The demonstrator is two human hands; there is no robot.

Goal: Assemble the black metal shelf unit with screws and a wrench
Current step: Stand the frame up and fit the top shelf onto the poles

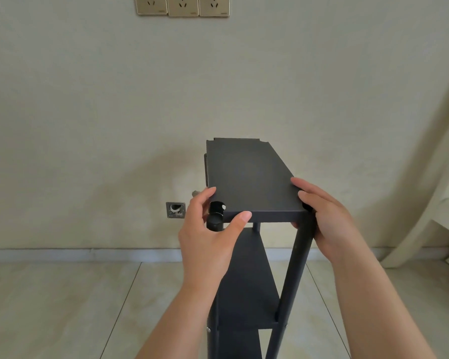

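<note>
A black metal shelf unit stands upright on the floor in front of me. Its top shelf panel (246, 177) sits on the black round posts. My left hand (210, 229) grips the panel's near left corner, thumb on the front edge, fingers beside the left post top (216, 216). My right hand (327, 218) holds the near right corner, fingers on the panel's top and around the right post (293, 275). A lower shelf (246, 288) is fixed below, with silver screw heads (208, 329) showing at its front corners. No wrench is in view.
A beige wall rises close behind the unit, with a small metal wall plate (176, 210) low on the left and three sockets (182, 5) at the top. Tiled floor (62, 307) spreads to both sides. A pale curved furniture piece (441, 216) stands at the right edge.
</note>
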